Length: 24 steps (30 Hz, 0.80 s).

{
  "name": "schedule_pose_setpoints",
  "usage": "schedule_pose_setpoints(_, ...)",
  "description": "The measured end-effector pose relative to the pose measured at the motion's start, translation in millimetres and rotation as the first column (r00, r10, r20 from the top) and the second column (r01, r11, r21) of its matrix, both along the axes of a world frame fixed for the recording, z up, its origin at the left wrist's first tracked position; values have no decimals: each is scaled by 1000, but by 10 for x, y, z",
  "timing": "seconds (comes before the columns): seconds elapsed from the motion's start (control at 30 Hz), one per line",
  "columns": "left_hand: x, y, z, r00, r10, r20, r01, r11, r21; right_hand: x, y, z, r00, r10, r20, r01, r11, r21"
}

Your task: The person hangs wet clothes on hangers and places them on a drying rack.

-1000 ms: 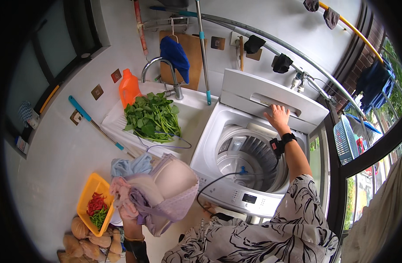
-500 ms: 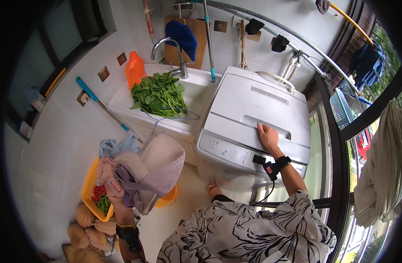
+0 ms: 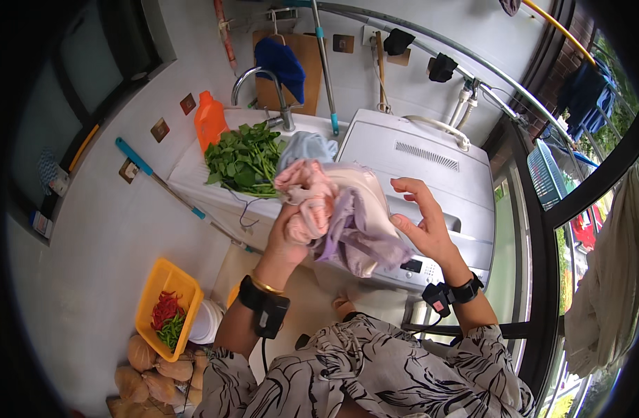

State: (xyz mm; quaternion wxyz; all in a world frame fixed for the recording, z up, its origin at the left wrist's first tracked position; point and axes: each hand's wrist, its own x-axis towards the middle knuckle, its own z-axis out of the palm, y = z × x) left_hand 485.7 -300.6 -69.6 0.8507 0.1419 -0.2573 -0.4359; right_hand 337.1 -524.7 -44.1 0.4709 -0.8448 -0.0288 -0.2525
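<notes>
My left hand (image 3: 286, 240) is closed around a bundle of laundry in front of the washing machine (image 3: 375, 157). In it are a pink garment (image 3: 309, 205), a pale lavender bra (image 3: 375, 198), a purple piece (image 3: 346, 223) and a light blue cloth (image 3: 311, 148). To the right of the bundle, my right hand (image 3: 431, 226) is open, fingers apart and thumb close to the bra's edge; whether they touch I cannot tell. Beneath both hands the washing machine's lid is down, with its control panel partly hidden. A thin wire (image 3: 246, 212) dangles left of the bundle.
A white sink (image 3: 187, 171) holds leafy greens (image 3: 243, 159), with an orange jug (image 3: 209, 120) and tap (image 3: 288, 115) behind. A yellow basket (image 3: 152, 282) of red and green chillies stands low left by tan gourds (image 3: 142, 352). A blue-handled pole (image 3: 163, 174) leans on the wall.
My left hand has carried the laundry bundle up and right, from above the yellow basket to the washing machine's front. My right hand has lifted off the lid and opened beside the bundle.
</notes>
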Motion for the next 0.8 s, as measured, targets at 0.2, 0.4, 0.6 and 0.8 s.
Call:
schedule_pose_setpoints(0.2,249,-1268,-306,987,-37,156,16,991,131,125,-218,268,984,-119,135,155,944,-293)
schedule_pose_setpoints(0.4,425,-1635,-1030,683,40,729,-615,570,545,232,-938,-550,957,-235,-169,112,839,-533)
schedule_pose_setpoints(0.6,362,-1494,-943,669,54,741,-524,742,419,537,-819,-471,961,-240,-140,150,873,-465)
schedule_pose_setpoints(0.8,226,-1421,-775,572,12,820,-561,735,380,752,-591,-163,995,-80,58,98,875,-474)
